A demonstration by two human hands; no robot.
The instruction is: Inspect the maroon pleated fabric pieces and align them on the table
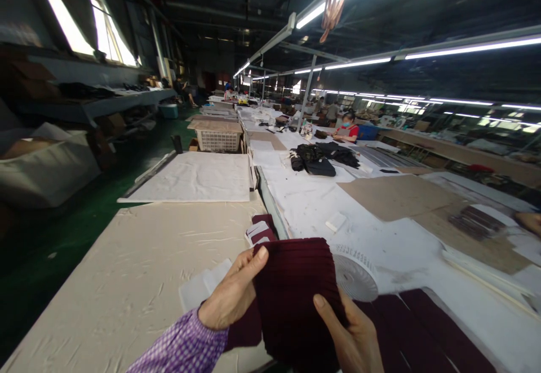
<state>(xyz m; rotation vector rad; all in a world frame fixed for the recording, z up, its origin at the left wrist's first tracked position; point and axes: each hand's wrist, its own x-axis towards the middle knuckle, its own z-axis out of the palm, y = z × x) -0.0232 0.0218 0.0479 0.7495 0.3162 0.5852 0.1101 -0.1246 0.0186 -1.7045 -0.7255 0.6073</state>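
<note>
Right hand [355, 328] and left hand [236, 291] pinch a maroon cloth [298, 297] between them, each thumb on its face and the other fingers behind, the left at the upper left edge and the right lower on the opposite side. Beyond them, a slatted plastic crate [217, 140] stands under a brown board [214, 124] that hides whatever is inside. At far left, a pale, soft-sided bin [54, 173] shows brown material at its open top; a teal tub [169, 111] sits farther back on the green floor [143, 161].

Fine, straight ridges run across the cloth, which hangs roughly rectangular over the near edge of a white desk [296, 207] and a cream, creased surface [139, 254]. Flat maroon panels [426, 328] lie to the right of the hands, beside a round, ribbed fan grille [355, 274]. White-edged maroon pieces [262, 229] rest just past the cloth's upper left corner. A checked purple sleeve [183, 342] covers the left wrist. Farther along the desk, rumpled black garments [319, 158] lie near a person in red [347, 128].
</note>
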